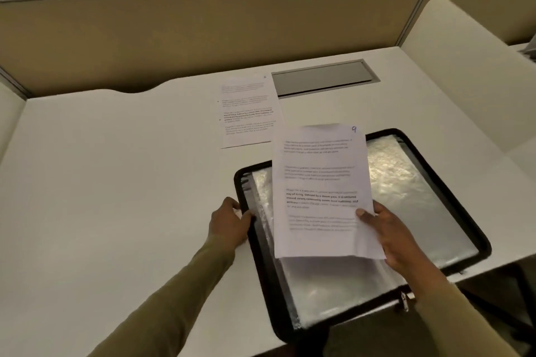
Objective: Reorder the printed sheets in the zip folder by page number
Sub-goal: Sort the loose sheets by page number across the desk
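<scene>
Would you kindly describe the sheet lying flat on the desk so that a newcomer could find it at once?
Start at the grey cable hatch set into the white desk near the partition. Just left of it lies a printed sheet, flat on the desk and beyond the open zip folder. Unlike the sheet marked 9 pinched in the right hand, nobody touches it.

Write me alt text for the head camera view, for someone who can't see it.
A person's right hand holds a printed sheet marked 9 above an open black zip folder of clear sleeves, while the left hand grips the folder's left edge. Another printed sheet lies flat on the white desk behind it.
</scene>
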